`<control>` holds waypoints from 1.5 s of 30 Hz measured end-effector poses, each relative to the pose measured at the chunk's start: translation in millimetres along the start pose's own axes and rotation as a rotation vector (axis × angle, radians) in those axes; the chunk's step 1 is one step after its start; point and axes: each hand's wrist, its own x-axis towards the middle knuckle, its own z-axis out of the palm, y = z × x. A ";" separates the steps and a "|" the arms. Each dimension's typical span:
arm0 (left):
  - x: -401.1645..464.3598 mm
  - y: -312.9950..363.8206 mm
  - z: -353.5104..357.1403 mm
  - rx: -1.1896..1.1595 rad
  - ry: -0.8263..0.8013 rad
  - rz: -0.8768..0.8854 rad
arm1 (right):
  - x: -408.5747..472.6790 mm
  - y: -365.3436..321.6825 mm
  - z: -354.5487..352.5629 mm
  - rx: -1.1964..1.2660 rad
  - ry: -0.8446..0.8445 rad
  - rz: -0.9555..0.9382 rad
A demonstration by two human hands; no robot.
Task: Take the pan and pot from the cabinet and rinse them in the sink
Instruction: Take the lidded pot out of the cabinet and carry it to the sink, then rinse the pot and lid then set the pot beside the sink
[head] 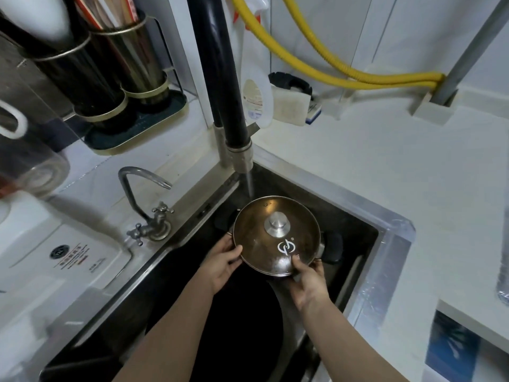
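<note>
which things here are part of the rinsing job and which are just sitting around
In the job: glass lid, held at its rim by left hand and right hand; pot beneath it; black faucet running; sink.

Lying about: small tap, utensil holders, sponge, detergent bottle, yellow hoses.

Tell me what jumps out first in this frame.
Dead centre, both hands grip a brown glass lid with a metal knob over the dark sink: left hand at its left edge, right hand at its near rim. Water streams from the black faucet just behind it. Yellow hoses cross the back wall.
</note>
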 end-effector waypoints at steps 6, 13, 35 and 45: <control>11.7 -20.6 -3.5 -0.075 0.057 -0.020 | 11.8 4.1 -8.8 -0.024 0.007 -0.002; 14.1 -38.5 2.9 -0.087 0.107 -0.069 | 25.2 7.4 -23.4 0.003 0.081 -0.001; -81.5 -25.6 45.8 0.243 0.342 -0.050 | -44.4 -23.6 -1.0 -0.707 -0.055 0.116; -162.7 -32.1 87.9 0.713 0.416 0.081 | -99.1 -81.3 -8.5 -1.787 -0.762 -0.274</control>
